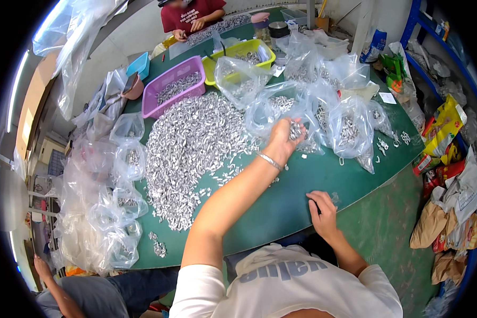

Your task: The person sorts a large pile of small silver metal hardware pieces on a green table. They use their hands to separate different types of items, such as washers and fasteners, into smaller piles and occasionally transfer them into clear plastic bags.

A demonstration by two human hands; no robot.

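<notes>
While the left hand (283,139) is stretched out over the green tabletop (281,201), its fingers are closed around a small bunch of silvery metal pieces (296,129), held up just in front of a cluster of clear plastic bags (323,114) already part-filled with the same parts. The right hand (323,212) rests near the tabletop's near edge, fingers spread flat and pressing on a patch of clear plastic (334,197) with nothing gripped. The big heap of metal pieces (188,153) lies to the left of the raised hand, and beyond it stand a purple basket (172,85) and a yellow-green basket (244,53). The likeliest slip, as I judge it, is pieces spilling from the loose fistful onto the tabletop, since the bunch sticks out past the fingertips and the bags' mouths are limp and crumpled. The pieces in the hand are a jumble, too small to give one long axis or heading; the bunch as a whole pokes up and away from the person, toward the bags. Another person in a red shirt (191,13) works at the far end.
</notes>
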